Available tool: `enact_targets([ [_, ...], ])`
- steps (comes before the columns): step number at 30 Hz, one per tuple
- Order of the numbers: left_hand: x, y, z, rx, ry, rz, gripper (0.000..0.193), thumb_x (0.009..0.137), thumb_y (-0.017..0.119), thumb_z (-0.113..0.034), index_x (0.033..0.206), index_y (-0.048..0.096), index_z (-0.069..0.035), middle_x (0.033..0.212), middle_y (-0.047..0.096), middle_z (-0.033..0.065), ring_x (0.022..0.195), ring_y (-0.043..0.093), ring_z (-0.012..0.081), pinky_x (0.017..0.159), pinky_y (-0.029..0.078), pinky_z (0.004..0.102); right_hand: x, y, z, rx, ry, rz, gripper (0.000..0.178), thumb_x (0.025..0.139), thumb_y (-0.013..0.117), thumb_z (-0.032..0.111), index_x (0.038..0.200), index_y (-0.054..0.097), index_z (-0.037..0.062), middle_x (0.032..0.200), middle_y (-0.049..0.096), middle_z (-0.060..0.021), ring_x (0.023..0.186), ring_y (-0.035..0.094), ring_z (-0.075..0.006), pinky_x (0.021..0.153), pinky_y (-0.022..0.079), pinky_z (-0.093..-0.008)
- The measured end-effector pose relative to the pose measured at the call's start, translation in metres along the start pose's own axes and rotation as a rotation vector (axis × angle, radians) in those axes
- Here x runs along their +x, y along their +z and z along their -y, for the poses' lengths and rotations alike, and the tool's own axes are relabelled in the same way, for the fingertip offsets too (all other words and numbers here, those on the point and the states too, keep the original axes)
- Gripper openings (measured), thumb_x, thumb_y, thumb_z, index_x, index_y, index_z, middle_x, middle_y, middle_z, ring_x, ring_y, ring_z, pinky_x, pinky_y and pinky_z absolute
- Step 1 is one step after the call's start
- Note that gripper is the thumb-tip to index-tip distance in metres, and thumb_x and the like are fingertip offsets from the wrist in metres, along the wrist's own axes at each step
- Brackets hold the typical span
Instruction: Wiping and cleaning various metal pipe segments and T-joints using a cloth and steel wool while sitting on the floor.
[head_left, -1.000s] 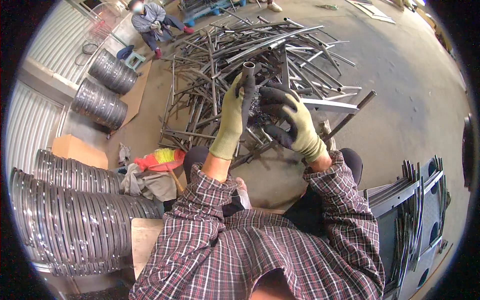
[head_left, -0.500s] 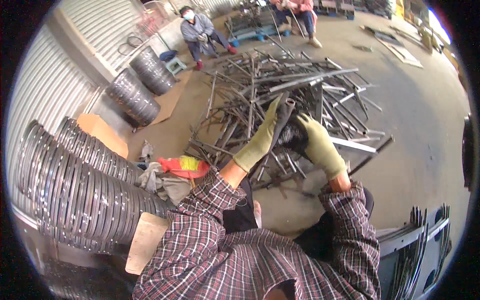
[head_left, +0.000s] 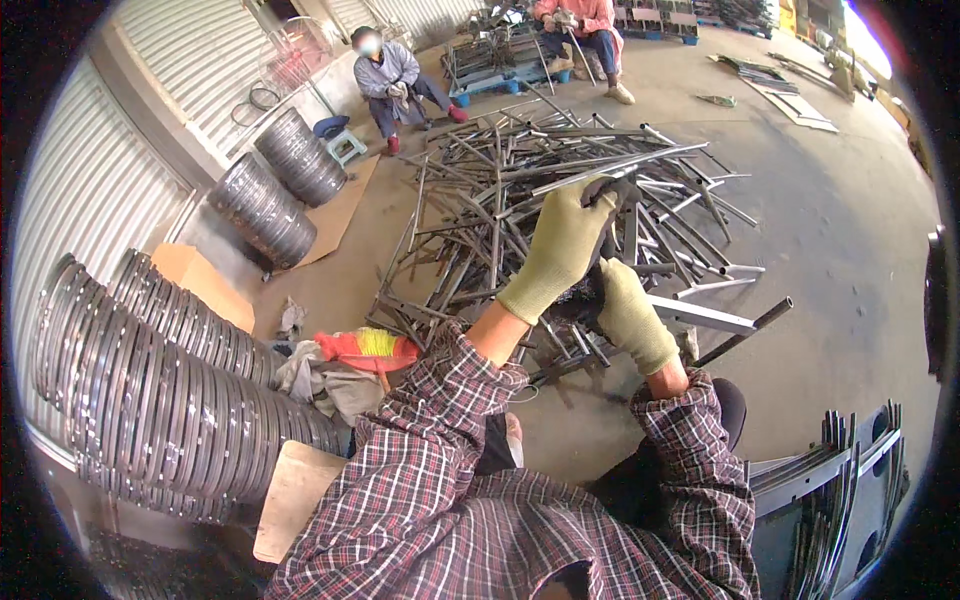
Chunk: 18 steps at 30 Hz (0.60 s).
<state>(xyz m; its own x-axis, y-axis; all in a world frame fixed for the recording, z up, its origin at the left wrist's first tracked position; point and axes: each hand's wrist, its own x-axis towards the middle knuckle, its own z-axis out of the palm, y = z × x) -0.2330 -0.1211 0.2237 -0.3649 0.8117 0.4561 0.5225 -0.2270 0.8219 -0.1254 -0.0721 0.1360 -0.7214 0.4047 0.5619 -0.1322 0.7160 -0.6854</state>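
Both my hands wear gloves with pale yellow backs and black-coated fingers, and are held up in front of the metal pile. My left hand (head_left: 560,240) is higher, its fingers curled over the upper end of a metal tube that it largely hides. Just below and to the right, my right hand (head_left: 635,315) is closed, its dark fingertips turned inward. What lies in its grip is hidden behind the glove. Beyond them a large heap of grey metal tubes and frames (head_left: 460,225) covers the floor. A dark tube (head_left: 750,330) sticks out to the right of my right wrist.
Stacked dark metal rings (head_left: 180,390) stand at left, with wrapped ring stacks (head_left: 265,212) farther back. A red and yellow cloth (head_left: 370,348) lies near my left forearm. Flat metal frames (head_left: 830,500) stand at lower right. Two people (head_left: 395,85) sit beyond the heap.
My left hand has turned and closed over the tube's end, which showed between my hands before. My right hand has dropped slightly lower. The view has tilted a little.
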Motion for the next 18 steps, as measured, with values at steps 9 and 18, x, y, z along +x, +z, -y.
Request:
enact_targets([
  [9,0.002,0.016,-0.008,0.070,0.027,-0.156,0.023,0.096,0.057,-0.018,0.106,0.067,0.001,0.067,0.061,0.0029,0.058,0.053,0.0067,0.053,0.044,0.0271,0.001,-0.013,-0.002,-0.132,-0.055,0.051,0.018,0.070,0.066,0.006,0.088,0.066,0.0004,0.089,0.064,-0.0229,0.089,0.061,-0.0422,0.080,0.049,-0.0467],
  [18,0.005,0.031,-0.009,0.117,0.058,-0.195,0.024,0.094,0.058,-0.013,0.109,0.065,0.003,0.078,0.067,0.0062,0.063,0.056,0.0090,0.058,0.047,0.0270,-0.007,-0.023,-0.002,-0.099,-0.064,0.017,0.036,0.071,0.072,0.008,0.105,0.063,-0.0004,0.097,0.066,-0.0224,0.095,0.062,-0.0413,0.084,0.049,-0.0403],
])
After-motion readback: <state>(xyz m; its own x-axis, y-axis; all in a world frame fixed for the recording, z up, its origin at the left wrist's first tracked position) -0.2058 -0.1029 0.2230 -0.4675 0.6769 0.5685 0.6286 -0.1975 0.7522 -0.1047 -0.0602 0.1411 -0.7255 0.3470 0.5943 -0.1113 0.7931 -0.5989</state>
